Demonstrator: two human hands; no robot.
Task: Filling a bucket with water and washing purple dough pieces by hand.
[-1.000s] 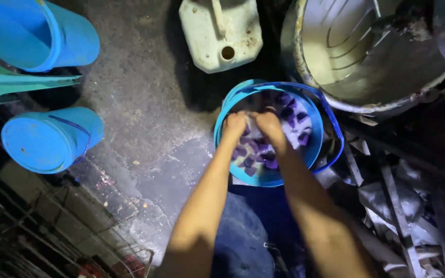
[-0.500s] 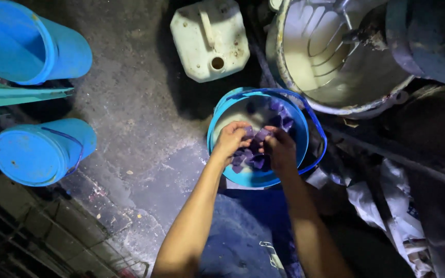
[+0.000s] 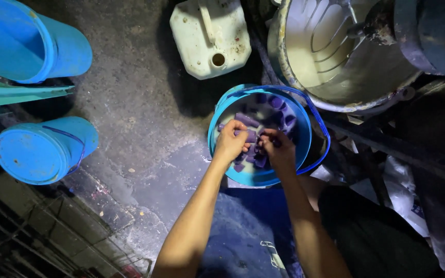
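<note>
Both hands reach into the blue bucket [image 3: 222, 110]; left hand [image 3: 230, 143] and right hand [image 3: 279, 150] have fingers curled around purple pieces [image 3: 246, 120].

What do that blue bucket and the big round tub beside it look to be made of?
The blue bucket looks like smooth moulded plastic: even colour, thin rim, slight sheen. The big tub seems to be metal, dull grey with a stained, crusted rim, though its pale coated inside leaves that open.
</note>
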